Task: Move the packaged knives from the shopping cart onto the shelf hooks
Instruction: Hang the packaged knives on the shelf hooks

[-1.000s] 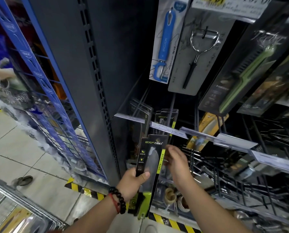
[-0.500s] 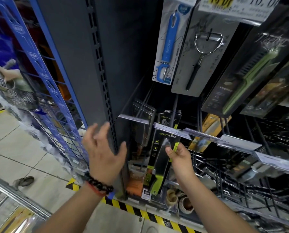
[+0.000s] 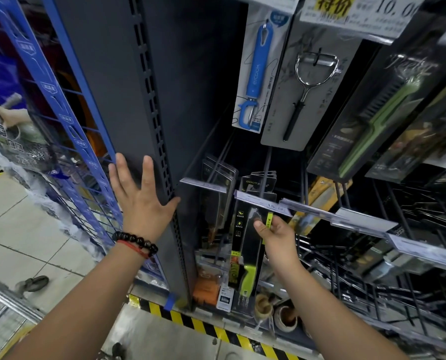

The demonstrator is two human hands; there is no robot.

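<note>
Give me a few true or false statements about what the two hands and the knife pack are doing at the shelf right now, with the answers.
1. The right hand pinches the knife pack. True.
2. The left hand holds a knife pack. False: it rests open on the grey shelf upright.
3. The knife's handle is green. True.
4. The blue peeler hangs below the knife pack. False: it hangs above.
</note>
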